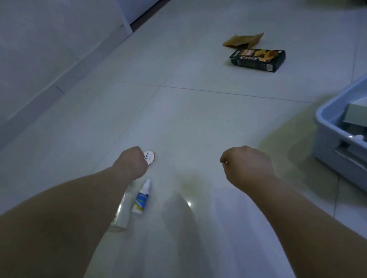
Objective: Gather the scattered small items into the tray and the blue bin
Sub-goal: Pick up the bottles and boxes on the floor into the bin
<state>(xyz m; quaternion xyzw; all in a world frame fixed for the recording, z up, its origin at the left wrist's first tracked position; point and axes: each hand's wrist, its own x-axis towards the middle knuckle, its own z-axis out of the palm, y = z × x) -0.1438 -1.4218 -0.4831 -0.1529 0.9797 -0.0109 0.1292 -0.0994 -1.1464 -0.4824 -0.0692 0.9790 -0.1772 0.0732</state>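
Some things already sit in the pale blue plastic bin [333, 147] at the right. The left hand [130, 162] grips a small round white disc [150, 157]. The right hand [245, 164] is curled, full or empty I cannot tell. Two small white plastic bottles [141, 198], a black cardboard box [257, 58] and a brown paper bag [242, 39] wait on the floor [181, 114].

Both bare arms reach forward and down. The left grip [131, 162] curls round a small round tin [150, 157]; the right grip [244, 165] is fisted, knuckles up.
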